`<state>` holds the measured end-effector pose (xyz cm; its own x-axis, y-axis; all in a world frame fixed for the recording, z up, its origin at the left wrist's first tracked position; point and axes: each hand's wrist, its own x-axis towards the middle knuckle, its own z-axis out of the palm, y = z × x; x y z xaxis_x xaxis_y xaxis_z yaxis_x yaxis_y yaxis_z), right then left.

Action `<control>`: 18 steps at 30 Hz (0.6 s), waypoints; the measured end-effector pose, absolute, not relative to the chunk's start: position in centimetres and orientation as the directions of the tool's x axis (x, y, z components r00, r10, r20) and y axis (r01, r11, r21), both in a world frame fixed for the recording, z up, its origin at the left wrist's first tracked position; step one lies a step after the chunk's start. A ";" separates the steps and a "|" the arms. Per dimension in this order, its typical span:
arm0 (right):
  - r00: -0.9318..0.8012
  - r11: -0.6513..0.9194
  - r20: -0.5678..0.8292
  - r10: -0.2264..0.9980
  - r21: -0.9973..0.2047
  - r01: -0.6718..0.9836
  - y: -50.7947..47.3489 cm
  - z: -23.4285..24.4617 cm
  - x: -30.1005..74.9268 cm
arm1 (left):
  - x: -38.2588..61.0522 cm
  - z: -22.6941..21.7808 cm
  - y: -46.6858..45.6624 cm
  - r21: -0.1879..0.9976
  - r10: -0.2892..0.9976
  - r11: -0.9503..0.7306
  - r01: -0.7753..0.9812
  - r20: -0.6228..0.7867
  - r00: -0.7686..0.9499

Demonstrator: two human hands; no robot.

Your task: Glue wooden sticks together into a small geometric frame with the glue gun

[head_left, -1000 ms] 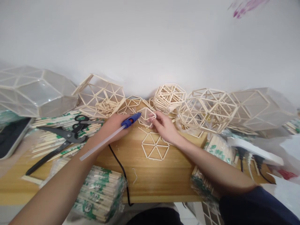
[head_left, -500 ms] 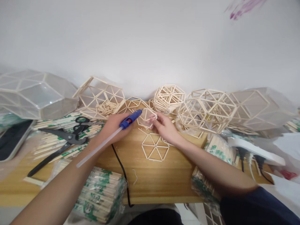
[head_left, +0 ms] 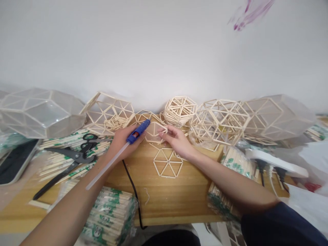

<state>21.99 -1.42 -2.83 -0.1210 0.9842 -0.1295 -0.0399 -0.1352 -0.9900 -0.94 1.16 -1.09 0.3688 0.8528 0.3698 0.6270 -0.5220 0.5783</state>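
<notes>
My left hand (head_left: 125, 140) is wrapped round a blue hot glue gun (head_left: 138, 132), with a long clear glue stick (head_left: 107, 166) jutting from its back over my forearm. My right hand (head_left: 176, 140) pinches the edge of a small hexagonal frame of wooden sticks (head_left: 153, 132), held up just beyond the glue gun. Its right corner lies between thumb and fingers. Below, flat on the wooden table, rests another stick hexagon with spokes (head_left: 168, 163). The glue gun's nozzle is hidden from me.
Black pliers (head_left: 74, 155) and scissors (head_left: 89, 138) lie on loose chopsticks at left, near a phone (head_left: 19, 162). Bagged chopsticks (head_left: 110, 215) stand in front. Stick polyhedra (head_left: 220, 121) line the wall. A power strip (head_left: 278, 163) sits right; a black cable (head_left: 132, 182) crosses the table.
The view has shifted slightly. My right thumb and fingers have moved a little on the frame's corner, and the frame shows more openly. The glue gun stays in my left hand.
</notes>
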 end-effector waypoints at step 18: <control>-0.041 -0.118 -0.114 0.993 -0.987 -0.111 -1.0 -4.1 21.9 | -1.0 -1.2 1.1 0.590 0.821 -0.565 0.576 0.340 0.458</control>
<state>21.89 -1.01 -4.13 -0.0408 0.9926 -0.1139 -0.1106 -0.1178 -0.9869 -0.99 1.05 -1.16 0.4581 0.8214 0.3397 0.5762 -0.5654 0.5902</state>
